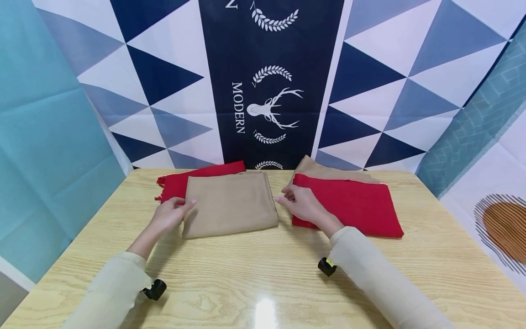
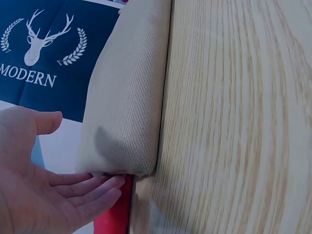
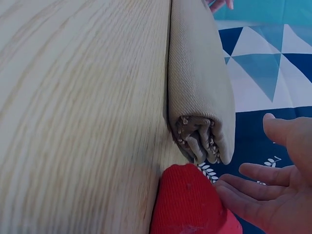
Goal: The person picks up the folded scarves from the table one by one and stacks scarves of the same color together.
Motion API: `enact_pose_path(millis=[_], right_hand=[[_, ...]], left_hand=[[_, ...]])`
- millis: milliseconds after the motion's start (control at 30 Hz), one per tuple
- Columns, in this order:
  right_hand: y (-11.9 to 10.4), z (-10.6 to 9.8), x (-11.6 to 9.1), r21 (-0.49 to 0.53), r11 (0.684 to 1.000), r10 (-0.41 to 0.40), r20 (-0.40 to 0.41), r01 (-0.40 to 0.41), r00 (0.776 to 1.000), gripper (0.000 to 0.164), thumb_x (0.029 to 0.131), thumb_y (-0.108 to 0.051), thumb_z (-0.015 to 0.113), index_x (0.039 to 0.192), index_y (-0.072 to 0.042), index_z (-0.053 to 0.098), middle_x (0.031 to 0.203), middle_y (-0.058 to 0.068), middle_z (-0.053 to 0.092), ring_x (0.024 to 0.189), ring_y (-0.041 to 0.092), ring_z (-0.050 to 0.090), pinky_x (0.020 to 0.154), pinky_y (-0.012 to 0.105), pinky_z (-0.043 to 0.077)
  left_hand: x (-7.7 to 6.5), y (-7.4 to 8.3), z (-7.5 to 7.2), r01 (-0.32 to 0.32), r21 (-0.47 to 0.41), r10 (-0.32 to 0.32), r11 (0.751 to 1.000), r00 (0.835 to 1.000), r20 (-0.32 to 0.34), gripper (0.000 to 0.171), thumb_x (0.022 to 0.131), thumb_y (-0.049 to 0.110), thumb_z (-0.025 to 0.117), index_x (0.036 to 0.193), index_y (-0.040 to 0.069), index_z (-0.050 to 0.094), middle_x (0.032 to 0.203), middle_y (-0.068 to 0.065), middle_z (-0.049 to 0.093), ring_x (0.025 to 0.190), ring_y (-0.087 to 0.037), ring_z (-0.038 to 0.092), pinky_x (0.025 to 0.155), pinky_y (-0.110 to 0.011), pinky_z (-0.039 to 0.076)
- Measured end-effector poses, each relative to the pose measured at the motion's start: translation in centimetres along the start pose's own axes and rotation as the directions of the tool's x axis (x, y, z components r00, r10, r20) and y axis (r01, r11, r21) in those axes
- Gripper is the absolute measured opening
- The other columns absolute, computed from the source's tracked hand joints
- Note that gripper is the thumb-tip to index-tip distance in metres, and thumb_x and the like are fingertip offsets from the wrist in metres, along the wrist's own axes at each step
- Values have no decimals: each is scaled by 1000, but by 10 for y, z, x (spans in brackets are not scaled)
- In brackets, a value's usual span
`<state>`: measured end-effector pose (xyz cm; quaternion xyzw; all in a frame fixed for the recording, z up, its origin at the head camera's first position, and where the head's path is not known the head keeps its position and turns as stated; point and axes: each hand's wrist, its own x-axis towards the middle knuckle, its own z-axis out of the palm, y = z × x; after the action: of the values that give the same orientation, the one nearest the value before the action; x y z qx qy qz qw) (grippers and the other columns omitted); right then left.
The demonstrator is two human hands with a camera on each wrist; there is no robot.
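Left hand (image 1: 171, 213): fingers nearly straight and close together, thumb apart from them, tips at the near-left end of the folded beige twill scarf (image 1: 230, 203) and seemingly touching it; behind these fingers, the red fringed scarf (image 1: 176, 185) lies partly covered by the beige one.

The beige scarf lies on the wood-grain table (image 1: 230, 265), between the two sets of fingers; it should prove light, soft and floppy, hardly fragile, with enough weave to resist slipping; its layers could slide open if only the top were pinched, so the best hold is likely at both short ends, fingers under the whole stack and thumbs above; it looks matt, finely ribbed, squared off, its front fold rounded; its right end shows tucked layers with small knotted bits.

Right hand (image 1: 303, 203): fingers loosely extended, thumb apart, holding nothing, just beyond that end; by these fingers lies the folded red scarf (image 1: 353, 205), though whether they touch it I cannot tell; farther beyond them, a beige cloth (image 1: 333, 171) shows behind the red.
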<state>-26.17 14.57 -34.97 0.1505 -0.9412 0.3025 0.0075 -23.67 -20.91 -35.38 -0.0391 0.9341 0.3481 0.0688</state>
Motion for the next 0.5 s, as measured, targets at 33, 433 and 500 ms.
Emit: enact_pose_path(millis=[33, 433, 500], right_hand=[[0, 1, 1, 0, 1000, 0, 4, 0, 1000, 47, 90, -32, 65, 124, 0, 58, 113, 18, 67, 100, 27, 65, 92, 41, 55], [-3, 7, 9, 15, 999, 47, 89, -48, 995, 51, 92, -36, 61, 127, 0, 56, 117, 19, 66, 105, 29, 64, 95, 41, 53], [-4, 8, 11, 28, 997, 68, 112, -71, 991, 51, 92, -38, 61, 126, 0, 56, 117, 18, 66, 106, 28, 63, 95, 41, 53]], left_hand=[[0, 0, 0, 3, -3, -3, 1000, 1000, 0, 74, 96, 52, 45, 140, -8, 37, 133, -29, 50, 115, -39, 54, 102, -53, 44], [0, 5, 1, 43, -23, -43, 999, 999, 15, 77, 96, 51, 45, 142, -9, 33, 139, -30, 43, 118, -41, 51, 104, -54, 43], [1, 5, 1, 50, -30, -50, 998, 999, 17, 76, 96, 50, 46, 143, -8, 32, 141, -30, 43, 120, -41, 50, 105, -54, 43]])
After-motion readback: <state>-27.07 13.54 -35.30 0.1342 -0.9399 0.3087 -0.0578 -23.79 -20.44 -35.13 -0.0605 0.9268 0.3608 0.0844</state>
